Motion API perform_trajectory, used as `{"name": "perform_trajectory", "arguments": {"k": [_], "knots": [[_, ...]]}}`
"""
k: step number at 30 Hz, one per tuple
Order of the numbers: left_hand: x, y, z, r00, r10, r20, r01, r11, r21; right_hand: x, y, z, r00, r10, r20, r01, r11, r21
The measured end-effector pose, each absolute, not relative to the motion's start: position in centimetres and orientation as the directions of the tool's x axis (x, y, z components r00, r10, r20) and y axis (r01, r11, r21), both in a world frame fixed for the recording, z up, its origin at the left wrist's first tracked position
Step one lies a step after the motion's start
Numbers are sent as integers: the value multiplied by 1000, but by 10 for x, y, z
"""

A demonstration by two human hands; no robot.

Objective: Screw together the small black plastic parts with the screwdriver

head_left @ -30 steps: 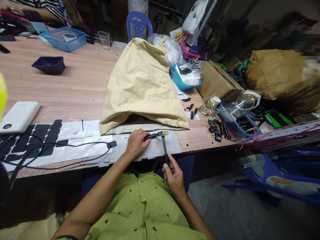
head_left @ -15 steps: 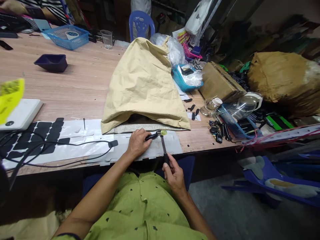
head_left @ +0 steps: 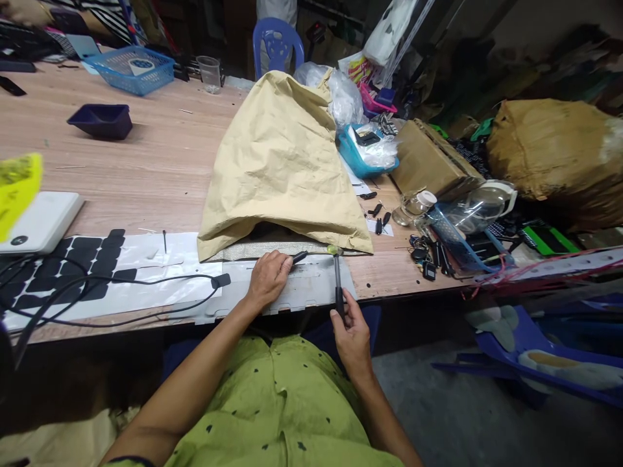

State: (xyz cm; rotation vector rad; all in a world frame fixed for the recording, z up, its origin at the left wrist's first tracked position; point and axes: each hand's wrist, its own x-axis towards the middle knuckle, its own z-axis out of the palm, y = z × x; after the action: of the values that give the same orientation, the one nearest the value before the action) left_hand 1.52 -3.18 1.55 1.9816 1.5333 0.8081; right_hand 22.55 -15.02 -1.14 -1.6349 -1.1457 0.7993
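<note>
My right hand [head_left: 351, 329] is wrapped around the black grip of a small hammer [head_left: 337, 271], which has a metal shaft and a yellowish head. The hammer stands nearly upright in view, its head to the right of a small black piece [head_left: 300, 257] and apart from it. My left hand [head_left: 267, 277] pinches that piece, whose exact kind I cannot make out; the fingers hide part of it. Under my left hand lies a pale grey sheet [head_left: 311, 285] at the table edge. Just beyond, a large beige cloth or paper bag [head_left: 277, 162] rises with its dark opening facing me.
Black stickers on white sheets [head_left: 141, 250] and a looping cable [head_left: 160, 280] lie left. Farther back are a dark tray [head_left: 102, 122] and a blue basket [head_left: 131, 71]. At right stand a cardboard box [head_left: 433, 162] and a basket [head_left: 457, 237]. A co-worker's arm [head_left: 73, 19] shows top left.
My right hand has moved the hammer to the right, so its head has left the black piece. My left hand stays in place, still holding the piece.
</note>
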Motion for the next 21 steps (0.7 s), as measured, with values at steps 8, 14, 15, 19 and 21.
{"name": "perform_trajectory", "arguments": {"k": [8,14,15,19,21], "knots": [[8,-32,24,157,982,107,501,-173,848,231,-146,-14,365,929,-57,262,-161,-952],[8,-33,25,166,982,94,486,-164,858,261,-149,-21,529,848,-39,203,-171,-964],[8,-33,25,172,981,95,487,-168,857,273,-150,-27,615,788,17,255,-178,-950],[8,-34,24,179,979,100,504,-178,845,322,-155,-58,803,595,32,301,-359,-884],[8,-34,23,174,979,104,510,-180,841,336,-158,-73,780,603,-165,128,-412,-902]]}}
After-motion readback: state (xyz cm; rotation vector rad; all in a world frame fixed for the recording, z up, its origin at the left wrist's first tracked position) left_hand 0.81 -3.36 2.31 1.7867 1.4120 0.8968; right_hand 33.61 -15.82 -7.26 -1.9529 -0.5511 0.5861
